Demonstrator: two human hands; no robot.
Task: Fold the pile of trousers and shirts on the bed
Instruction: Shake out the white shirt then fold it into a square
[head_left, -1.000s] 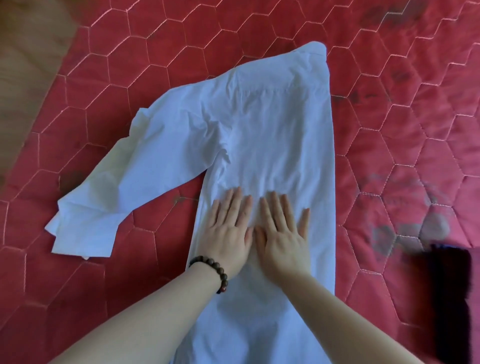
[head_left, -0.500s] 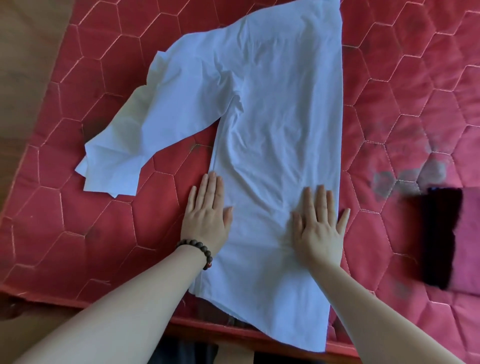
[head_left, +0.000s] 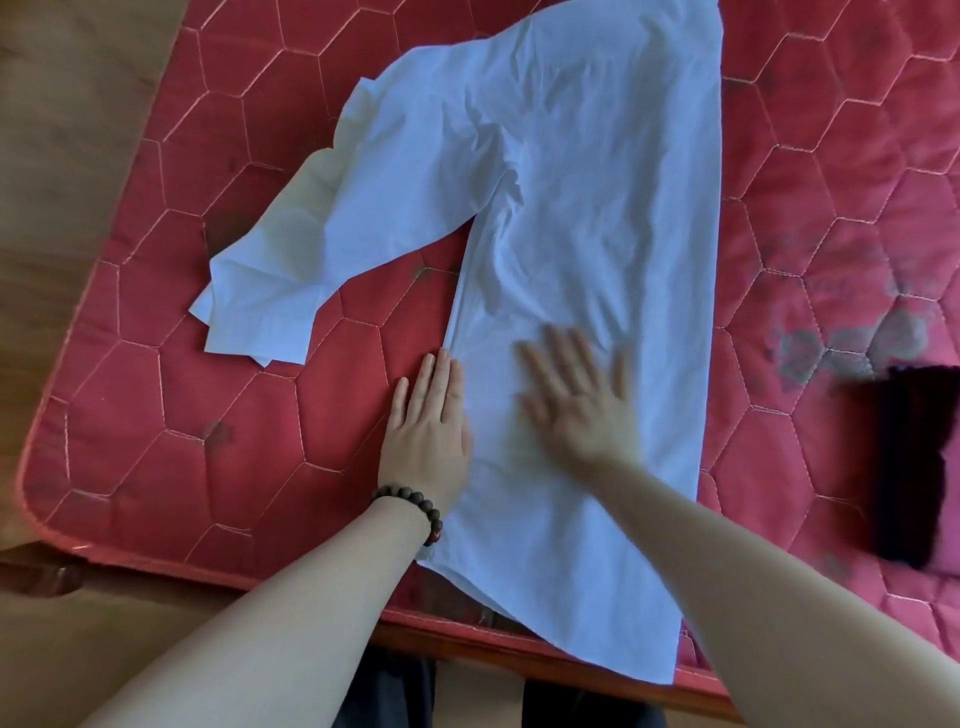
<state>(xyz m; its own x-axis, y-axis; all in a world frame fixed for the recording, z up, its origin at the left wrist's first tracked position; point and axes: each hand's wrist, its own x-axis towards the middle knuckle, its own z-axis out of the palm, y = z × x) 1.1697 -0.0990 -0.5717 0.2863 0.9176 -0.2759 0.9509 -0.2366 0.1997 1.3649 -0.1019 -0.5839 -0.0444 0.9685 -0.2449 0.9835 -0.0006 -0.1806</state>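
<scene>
I note one white shirt (head_left: 597, 234) lying flat, folded lengthwise, on the red quilted mattress (head_left: 156, 415), sleeve spread leftward, hem overhanging the near edge.

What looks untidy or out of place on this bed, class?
The white shirt has its sleeve splayed out crumpled to the left, and its hem overhangs the mattress edge. Dark stains mark the quilting at right.

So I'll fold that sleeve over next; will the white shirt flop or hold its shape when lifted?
Likely floppy: the white shirt lies creased and its sleeve is crumpled. Probably light, since it looks thin. It may slide on the quilted mattress.
</scene>
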